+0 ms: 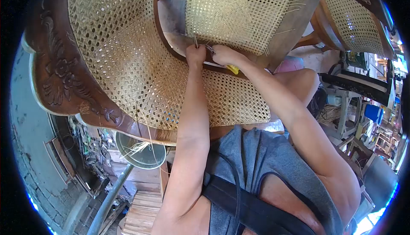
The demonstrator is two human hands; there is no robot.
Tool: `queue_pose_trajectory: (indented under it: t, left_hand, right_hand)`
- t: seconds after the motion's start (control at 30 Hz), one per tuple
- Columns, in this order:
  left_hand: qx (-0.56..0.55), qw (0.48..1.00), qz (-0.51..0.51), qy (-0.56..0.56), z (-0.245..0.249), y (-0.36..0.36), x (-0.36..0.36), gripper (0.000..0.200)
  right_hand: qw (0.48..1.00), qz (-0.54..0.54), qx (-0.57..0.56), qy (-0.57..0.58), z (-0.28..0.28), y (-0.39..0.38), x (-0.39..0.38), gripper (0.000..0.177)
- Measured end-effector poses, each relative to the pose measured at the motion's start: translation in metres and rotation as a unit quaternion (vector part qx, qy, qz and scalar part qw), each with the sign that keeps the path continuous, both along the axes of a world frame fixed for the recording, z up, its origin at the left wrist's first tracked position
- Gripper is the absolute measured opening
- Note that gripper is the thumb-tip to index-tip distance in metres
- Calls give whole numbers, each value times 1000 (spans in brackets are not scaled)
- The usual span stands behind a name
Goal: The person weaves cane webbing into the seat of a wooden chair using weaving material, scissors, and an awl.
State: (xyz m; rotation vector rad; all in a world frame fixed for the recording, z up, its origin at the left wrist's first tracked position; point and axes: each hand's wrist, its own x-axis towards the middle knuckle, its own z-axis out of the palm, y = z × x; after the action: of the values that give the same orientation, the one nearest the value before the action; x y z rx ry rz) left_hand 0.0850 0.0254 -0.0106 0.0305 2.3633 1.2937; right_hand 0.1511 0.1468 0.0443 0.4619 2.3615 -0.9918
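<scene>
A woven cane panel with loose strand ends along its right and lower edges lies over a wooden seat frame. At the panel's lower left corner, my left hand is closed, with thin light strands standing up from its fingers. Close beside it, my right hand grips a yellow-handled tool. The tool's metal tip points toward my left hand; its exact kind is partly hidden by my fingers. Both forearms reach across a large cane backrest set in a carved brown wooden frame.
A metal basin with cane strips in it stands below the carved frame. Another cane chair is at the upper right. A slatted wooden piece sits at the lower left, and a blue container at the right.
</scene>
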Motion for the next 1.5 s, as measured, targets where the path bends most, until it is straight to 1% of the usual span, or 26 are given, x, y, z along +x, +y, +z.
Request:
queue_pose_trajectory:
  t: [0.03,0.1,0.17,0.23,0.27,0.33,0.37,0.4,0.43,0.47,0.5,0.57,0.63,0.67,0.7,0.73,0.77,0.83,0.87,1.0,1.07,1.1,1.23,1.3,1.43,1.5]
  left_hand:
    - [-7,1000,6,-12,12,1,1,34]
    - [27,999,31,-17,-20,-2,-6,34]
    - [62,996,53,-26,-35,-3,-14,35]
    - [73,990,105,-55,-33,-3,-14,43]
    - [86,991,104,-6,-28,-3,-10,52]
    - [121,969,128,176,-116,4,-22,61]
    - [73,980,25,-184,-27,-8,-18,72]
    - [52,994,4,-95,-89,-9,-32,66]
    - [78,994,21,-75,-23,-4,-7,65]
    - [116,993,-18,-30,-125,-16,-39,68]
    - [122,989,-15,-82,-48,-11,-13,66]
    - [91,992,-35,-78,-35,-9,-7,59]
    - [77,990,-3,-116,-14,-10,2,32]
    - [110,988,-18,-103,-21,-11,0,23]
    - [108,989,-16,-97,-53,-11,-2,23]
    - [120,993,11,22,-100,-8,-9,21]
    - [126,980,47,145,-122,-14,-24,20]
    - [98,993,23,-68,-22,-11,6,27]
    - [104,991,41,-71,-17,-10,11,29]
    - [96,989,68,-90,-23,-9,5,28]
    - [95,993,29,-64,-31,-9,4,22]
    - [93,993,40,-65,-31,-9,6,22]
    - [144,983,69,-86,-24,-5,9,23]
    - [114,990,35,-71,-26,-7,7,24]
    - [152,988,31,-21,-34,-4,10,26]
    - [94,996,-6,-1,-30,-3,11,28]
  right_hand:
    - [998,-44,-18,-34,4,2,2,27]
    - [998,41,33,-32,16,18,24,28]
    - [994,26,106,22,82,34,80,31]
    - [991,-47,123,34,132,51,155,36]
    - [989,-72,129,30,153,56,190,38]
    - [978,-43,204,-20,159,66,270,45]
    - [979,-112,159,-58,175,52,294,53]
    - [978,-115,163,-58,169,42,321,54]
    - [977,-120,167,-56,160,30,345,56]
    - [975,-155,153,-32,159,16,355,56]
    - [973,-186,137,-4,156,3,361,57]
    - [968,-186,170,-12,143,-3,376,60]
    - [970,-175,158,58,145,-7,384,64]
    - [968,-194,139,72,143,-7,388,66]
    - [969,-192,136,78,142,-8,393,66]
    - [974,-174,126,66,141,-6,396,66]
    - [981,-145,116,58,139,0,395,67]
    - [981,-107,130,93,135,10,392,71]
    - [984,-111,108,90,135,13,391,71]
    - [989,16,118,86,156,32,359,61]
    - [987,45,115,107,168,46,330,41]
    - [986,56,112,106,159,50,313,41]
    - [968,-6,79,238,92,44,185,18]
    - [937,47,79,337,45,37,107,19]
    - [932,118,122,320,-3,17,1,20]
    - [926,164,137,311,-15,17,-18,20]
